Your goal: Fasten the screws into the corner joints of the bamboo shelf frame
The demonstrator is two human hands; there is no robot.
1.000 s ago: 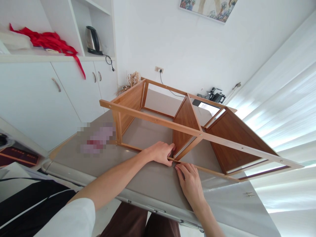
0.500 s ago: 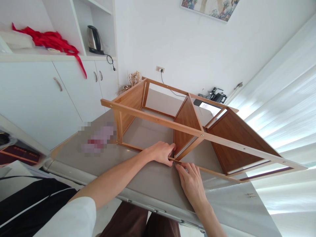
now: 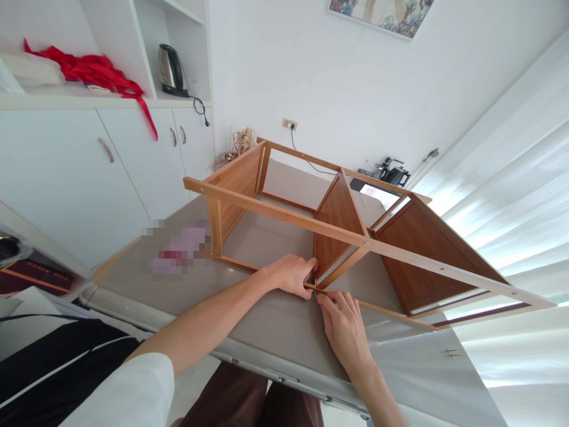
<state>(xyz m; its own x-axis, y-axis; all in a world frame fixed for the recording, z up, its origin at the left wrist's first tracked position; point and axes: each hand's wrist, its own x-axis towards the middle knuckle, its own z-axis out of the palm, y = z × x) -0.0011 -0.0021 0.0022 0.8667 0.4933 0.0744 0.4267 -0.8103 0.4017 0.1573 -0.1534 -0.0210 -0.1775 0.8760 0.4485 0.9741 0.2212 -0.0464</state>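
Note:
A wooden shelf rack (image 3: 284, 214) lies on its side on the grey table (image 3: 271, 323), its brown shelf boards standing upright. My left hand (image 3: 292, 274) is closed around the near lower rail, where the middle board's crosspiece meets it. Just right of it, my right hand (image 3: 343, 314) pinches at the outer face of that same joint, thumb and forefinger together. Something small and dark shows at those fingertips, too tiny to name. Farther right on the table lie a few thin screws (image 3: 453, 354).
A blurred-out pinkish item (image 3: 180, 249) lies left of the rack. Dried plants (image 3: 240, 146) stand behind it, and a black kettle (image 3: 395, 175) is at the back right. White cabinets (image 3: 128, 160) line the left, and a white curtain (image 3: 511, 196) hangs at right.
Both hands stay at the same joint, almost unmoved. The view shifts very slightly; the rack stays put.

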